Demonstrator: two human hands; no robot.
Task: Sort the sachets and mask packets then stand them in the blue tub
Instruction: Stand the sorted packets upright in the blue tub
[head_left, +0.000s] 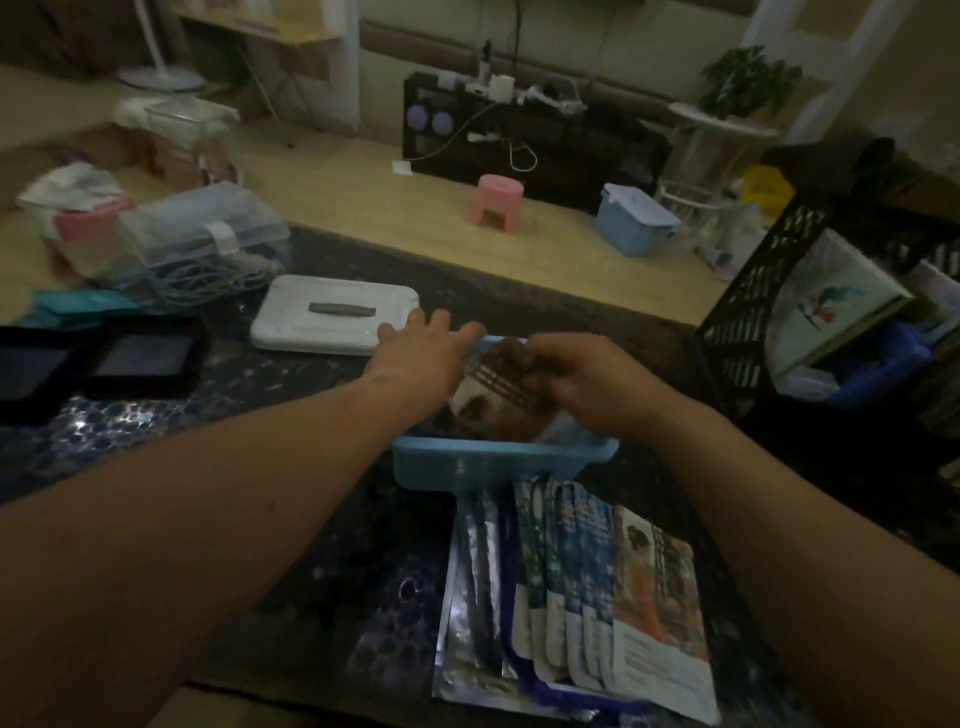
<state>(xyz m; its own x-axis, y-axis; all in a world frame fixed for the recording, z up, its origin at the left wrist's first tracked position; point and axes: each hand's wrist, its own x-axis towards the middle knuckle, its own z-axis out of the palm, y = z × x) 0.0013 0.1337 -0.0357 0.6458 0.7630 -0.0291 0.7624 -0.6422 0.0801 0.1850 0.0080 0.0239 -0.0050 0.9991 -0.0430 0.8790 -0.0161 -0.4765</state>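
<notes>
Fanned mask packets (587, 597) lie before the blue tub (498, 460); both hands (421, 358) (587, 379) grip a packet (493, 395) inside.

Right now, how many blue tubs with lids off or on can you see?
2: an open blue tub on the table under both hands, and a lidded one on the floor beside the pink stool.

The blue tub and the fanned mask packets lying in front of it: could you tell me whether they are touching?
Touching. In the head view, the top ends of the mask packets run right up against, and partly under, the blue tub's near wall, with no table showing between them.
</notes>
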